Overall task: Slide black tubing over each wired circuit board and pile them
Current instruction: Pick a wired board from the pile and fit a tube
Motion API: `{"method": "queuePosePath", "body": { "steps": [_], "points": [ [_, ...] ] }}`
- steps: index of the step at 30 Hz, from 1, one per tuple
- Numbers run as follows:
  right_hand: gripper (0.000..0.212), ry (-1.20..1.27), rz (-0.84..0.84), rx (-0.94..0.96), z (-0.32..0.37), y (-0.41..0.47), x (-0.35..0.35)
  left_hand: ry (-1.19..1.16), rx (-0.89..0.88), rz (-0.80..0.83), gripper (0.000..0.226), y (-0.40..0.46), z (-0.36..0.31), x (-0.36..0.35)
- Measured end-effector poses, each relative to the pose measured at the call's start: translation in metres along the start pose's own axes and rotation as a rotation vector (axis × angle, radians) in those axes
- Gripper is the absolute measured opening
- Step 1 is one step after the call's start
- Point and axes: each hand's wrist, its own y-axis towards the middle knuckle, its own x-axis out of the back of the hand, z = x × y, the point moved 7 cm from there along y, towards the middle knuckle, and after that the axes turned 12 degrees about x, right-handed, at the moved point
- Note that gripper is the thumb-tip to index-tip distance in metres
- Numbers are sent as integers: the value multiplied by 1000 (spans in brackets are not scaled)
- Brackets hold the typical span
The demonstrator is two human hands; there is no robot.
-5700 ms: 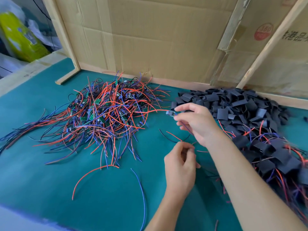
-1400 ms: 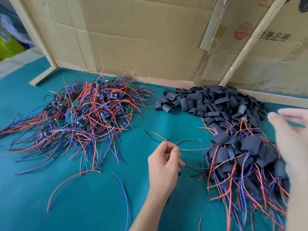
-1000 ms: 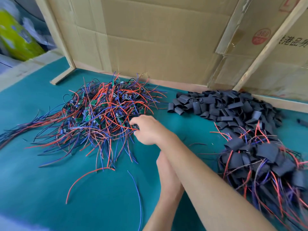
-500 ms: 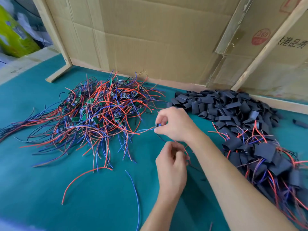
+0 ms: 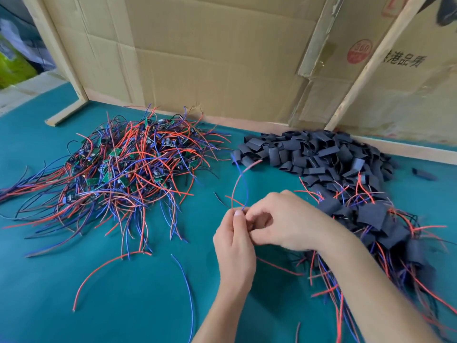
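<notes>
Thin red and blue wire pair (image 5: 239, 184) arcs up from between both hands at frame centre, its far ends reaching toward the loose heap of short black tubing sleeves (image 5: 319, 154) in the upper right. Left hand (image 5: 235, 243) has thumb and fingers pinched round the wires' lower end; right hand (image 5: 284, 225) sits just beside it, touching, fingers curled in on the same spot. Board itself hidden behind the fingers, can't tell if a sleeve is on it. Big tangled pile of unsleeved green circuit boards w/ red and blue wires (image 5: 123, 167) fills the left-centre of the frame. Finished pile of boards covered in black tubing, wires trailing (image 5: 376, 224), lies at right, running down to the lower right corner, next to the right forearm. Single loose red wire (image 5: 99, 271) and loose blue wire (image 5: 188, 285) lie lower centre-left on the teal cloth tabletop (image 5: 49, 293). Brown cardboard sheets w/ pale wooden battens (image 5: 210, 58) stand along the top. One stray black sleeve (image 5: 424, 174) sits apart at far right.
</notes>
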Motion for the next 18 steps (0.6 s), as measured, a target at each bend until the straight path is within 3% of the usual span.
{"method": "queuePosePath", "body": {
  "steps": [2,6,9,11,18],
  "points": [
    [21,64,46,-10,-8,6,13,-2,23,4,35,0,3,-2],
    [9,57,-434,-142,-56,50,58,-34,80,17,25,-1,6,-3],
    [48,-5,-354,-299,-85,90,43,-17,97,2,30,-1,5,-3],
    [59,-102,-318,-367,-96,109,31,4,109,5,36,-1,5,-4],
    [23,-298,-534,-407,-102,125,34,-3,81,32,25,-2,1,-5]
  ]
}}
